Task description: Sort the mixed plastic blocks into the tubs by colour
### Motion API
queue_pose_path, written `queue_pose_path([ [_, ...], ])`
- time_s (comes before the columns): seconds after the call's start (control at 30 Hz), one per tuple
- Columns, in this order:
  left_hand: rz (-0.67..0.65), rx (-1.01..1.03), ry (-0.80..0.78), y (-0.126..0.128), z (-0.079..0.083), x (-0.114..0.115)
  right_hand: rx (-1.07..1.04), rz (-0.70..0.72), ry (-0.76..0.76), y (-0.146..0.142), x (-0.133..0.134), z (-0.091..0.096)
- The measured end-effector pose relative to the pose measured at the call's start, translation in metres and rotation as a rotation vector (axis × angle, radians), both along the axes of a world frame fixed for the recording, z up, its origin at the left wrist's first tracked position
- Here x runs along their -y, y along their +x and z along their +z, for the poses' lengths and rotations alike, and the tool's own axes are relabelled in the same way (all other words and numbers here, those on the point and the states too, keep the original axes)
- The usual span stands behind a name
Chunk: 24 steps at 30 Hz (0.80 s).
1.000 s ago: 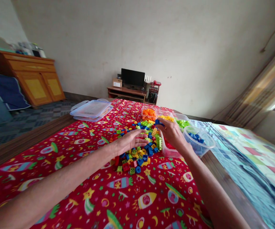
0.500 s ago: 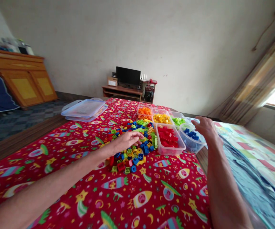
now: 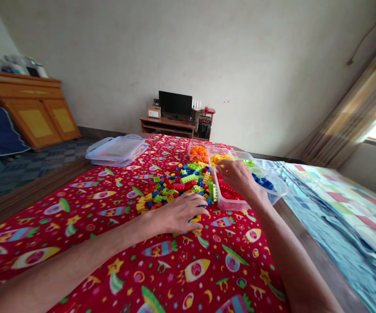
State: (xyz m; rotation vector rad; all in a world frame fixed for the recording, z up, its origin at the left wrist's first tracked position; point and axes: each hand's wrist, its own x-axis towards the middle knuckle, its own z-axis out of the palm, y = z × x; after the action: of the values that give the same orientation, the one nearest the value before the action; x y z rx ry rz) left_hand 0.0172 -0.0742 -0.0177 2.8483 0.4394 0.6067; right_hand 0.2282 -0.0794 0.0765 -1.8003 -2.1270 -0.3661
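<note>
A heap of mixed coloured toy bricks [image 3: 178,184] lies on the red rocket-print cloth [image 3: 188,265]. My left hand [image 3: 179,213] rests palm down on the near edge of the heap, fingers curled over some bricks; I cannot make out what they hold. My right hand [image 3: 236,176] hovers over the clear tub of red bricks [image 3: 229,200], its fingers bent downward toward the far side of the heap. Beside that tub stand clear tubs of orange bricks [image 3: 198,152], yellow bricks [image 3: 219,158], green bricks [image 3: 248,163] and blue bricks [image 3: 268,184].
A stack of clear tub lids [image 3: 116,150] lies at the cloth's far left. To the right is a bed with a patterned quilt [image 3: 344,208]. Farther off stand a wooden cabinet [image 3: 36,111] and a low table with a monitor [image 3: 174,104].
My right hand has come back from the blue tub to over the red tub. My left hand slid nearer along the heap and curled down onto its near edge.
</note>
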Motion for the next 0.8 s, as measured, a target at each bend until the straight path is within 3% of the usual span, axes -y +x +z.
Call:
queue_pose_path([
  [0.17, 0.114, 0.021, -0.032, -0.004, -0.006, -0.008, 0.110, 0.086, -0.109, -0.012, 0.000, -0.010],
  [0.37, 0.196, 0.019, -0.092, -0.012, 0.012, -0.023, 0.260, 0.306, -0.292, -0.025, 0.005, -0.028],
  [0.47, 0.221, 0.007, -0.084, -0.018, 0.018, -0.029, 0.302, 0.287, -0.363, -0.039, 0.014, -0.035],
  [0.6, 0.271, 0.042, -0.041, -0.026, 0.013, -0.038, 0.378, 0.252, -0.381, -0.056, 0.019, -0.045],
  [0.8, 0.457, 0.009, -0.058, -0.031, 0.005, -0.049, 0.354, 0.281, -0.333, -0.049, 0.012, -0.058],
])
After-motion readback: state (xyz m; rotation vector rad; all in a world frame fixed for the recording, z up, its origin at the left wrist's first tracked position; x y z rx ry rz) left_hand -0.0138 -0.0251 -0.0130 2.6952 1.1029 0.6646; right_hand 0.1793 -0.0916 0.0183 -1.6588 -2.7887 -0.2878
